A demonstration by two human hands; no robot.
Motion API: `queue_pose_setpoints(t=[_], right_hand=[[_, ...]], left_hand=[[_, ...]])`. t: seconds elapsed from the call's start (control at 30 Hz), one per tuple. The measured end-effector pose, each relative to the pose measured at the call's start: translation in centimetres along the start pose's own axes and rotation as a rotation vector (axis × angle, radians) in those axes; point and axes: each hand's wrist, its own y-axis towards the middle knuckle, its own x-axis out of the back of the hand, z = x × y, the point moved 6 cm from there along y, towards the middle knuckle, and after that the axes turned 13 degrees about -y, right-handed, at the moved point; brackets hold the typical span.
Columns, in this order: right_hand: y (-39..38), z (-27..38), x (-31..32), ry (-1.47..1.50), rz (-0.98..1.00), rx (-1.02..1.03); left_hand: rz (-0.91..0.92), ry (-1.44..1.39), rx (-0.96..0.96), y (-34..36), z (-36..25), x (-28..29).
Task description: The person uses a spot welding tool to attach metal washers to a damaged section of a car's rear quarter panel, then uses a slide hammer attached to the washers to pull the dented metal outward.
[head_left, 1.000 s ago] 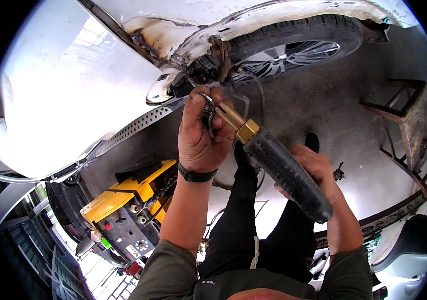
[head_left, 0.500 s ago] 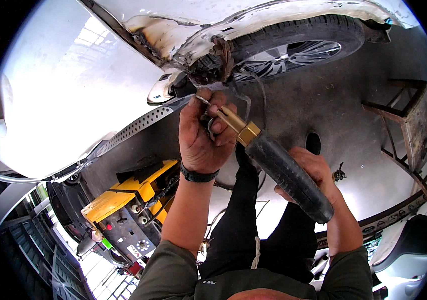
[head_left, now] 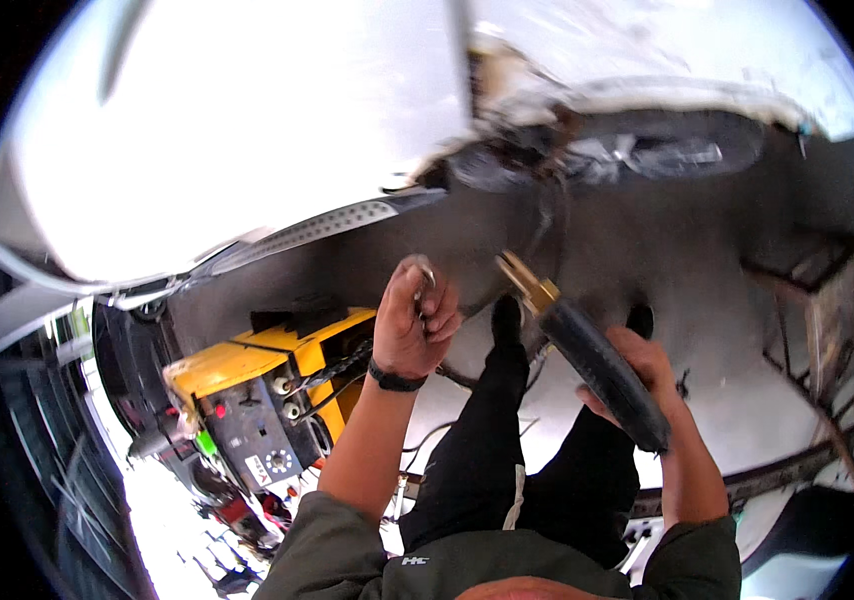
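My right hand (head_left: 639, 362) is closed round the thick black handle of a spot-welding gun (head_left: 597, 372), seen mostly from above. The gun's forked brass tip (head_left: 527, 275) points up and left, touching nothing. To the left of the tip, my left hand (head_left: 415, 325) is raised with its fingers curled in, a dark band on its wrist. A small metal ring (head_left: 429, 278) shows between its thumb and fingers; what else the fingers cover is hidden. Beyond both hands stands a white car body (head_left: 327, 120) with a scorched, damaged lower corner (head_left: 517, 150), smeared by motion.
A yellow machine (head_left: 237, 365) with a dark knobbed panel and cables is on the floor at the left. A rusty metal stand (head_left: 827, 300) stands at the right. The car's wheel (head_left: 677, 150) is at the far right, and cables lie near my feet.
Both hands have drawn back from the damaged corner, and the gun's tip has come apart from my left hand. The view has shifted, so the car appears farther up and right.
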Motion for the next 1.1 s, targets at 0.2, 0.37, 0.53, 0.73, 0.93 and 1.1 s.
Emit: queue_pose_setpoints(t=[0.2, 0.37, 0.53, 0.73, 0.93, 1.1], right_hand=[[0.9, 7.1, -1.6, -0.071, 0.072, 0.212], [-0.4, 5.6, -5.7, 0.491, 0.285, -0.600], [2.1, 11.3, -7.8, -0.079, 0.255, 0.132], [4.3, 11.4, -11.9, 0.073, 0.335, -0.383], [7.8, 16.9, -16.0, -0.162, 0.509, 0.099], [8.5, 16.9, -18.6, -0.128, 0.562, 0.065]], left_hand=[[-0.539, 0.215, -0.550, -16.1, -17.3, 3.7], [-0.929, 0.102, -1.065, -34.7, -29.5, 12.6], [-1.183, 0.233, -1.276, -48.5, -40.6, 19.7], [-1.363, -0.016, -1.299, -56.8, -43.1, 28.6], [-1.594, -0.040, -1.108, -60.0, -41.4, 33.4], [-1.213, -0.221, -1.225, -59.7, -43.4, 32.5]])
